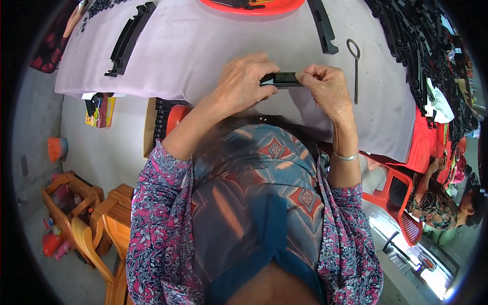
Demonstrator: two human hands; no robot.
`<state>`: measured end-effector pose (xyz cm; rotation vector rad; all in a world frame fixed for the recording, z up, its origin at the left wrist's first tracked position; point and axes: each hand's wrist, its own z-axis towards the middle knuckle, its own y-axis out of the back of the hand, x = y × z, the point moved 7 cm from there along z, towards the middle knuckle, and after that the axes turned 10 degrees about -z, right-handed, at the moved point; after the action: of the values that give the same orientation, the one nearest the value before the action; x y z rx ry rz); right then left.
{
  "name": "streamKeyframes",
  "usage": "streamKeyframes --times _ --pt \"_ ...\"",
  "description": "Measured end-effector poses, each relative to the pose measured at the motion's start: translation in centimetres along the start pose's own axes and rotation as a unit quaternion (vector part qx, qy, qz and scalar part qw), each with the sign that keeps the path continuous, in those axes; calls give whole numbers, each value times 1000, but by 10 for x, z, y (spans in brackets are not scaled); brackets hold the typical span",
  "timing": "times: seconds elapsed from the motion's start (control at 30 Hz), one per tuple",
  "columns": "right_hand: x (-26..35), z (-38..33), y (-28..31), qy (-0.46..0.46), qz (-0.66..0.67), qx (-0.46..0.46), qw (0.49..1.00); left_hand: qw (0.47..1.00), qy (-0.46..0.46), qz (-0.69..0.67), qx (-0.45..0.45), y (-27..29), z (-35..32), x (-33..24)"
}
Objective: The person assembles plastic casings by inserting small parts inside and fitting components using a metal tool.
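Over the near edge of the cloth-covered table (183, 66), a short black plastic piece (287, 78) is held level between my two hands. My left hand (246, 81) grips its left end, thumb below and fingers above. At its right end, my right hand (328, 89) pinches it with thumb and fingertips. A dark greenish strip shows along the middle of the piece; its ends are hidden by my fingers. To the right lies a thin metal rod with a looped end (356, 71). Beyond my right hand is a long black plastic part (323, 28).
Another long black part (129, 40) lies at the left. A red dish (254, 7) holds dark pieces at the far edge. Black parts (412, 46) are heaped at the right. Another person's arm (71, 20) shows far left; a seated person (437, 203) is at the right by a red chair (401, 198).
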<state>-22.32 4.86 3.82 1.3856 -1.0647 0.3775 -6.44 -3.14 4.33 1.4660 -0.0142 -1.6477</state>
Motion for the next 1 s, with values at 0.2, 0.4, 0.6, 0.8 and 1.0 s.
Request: streamKeyframes --times 0.2,0.4,0.6,0.8,1.0 --pt "4 0 0 -11 -38 -39 998 1000 -14 -4 13 1 -1 -2" --pt "10 -1 -1 0 -92 -81 992 1000 -6 -12 16 0 0 1" --pt "13 -3 -2 -6 -73 -93 993 1000 0 -8 24 0 0 3" --pt "13 -2 -2 -7 -53 -75 996 1000 -2 -20 24 0 -1 4" --pt "6 -1 -4 -9 2 -56 998 1000 -13 -11 24 -1 -1 4"
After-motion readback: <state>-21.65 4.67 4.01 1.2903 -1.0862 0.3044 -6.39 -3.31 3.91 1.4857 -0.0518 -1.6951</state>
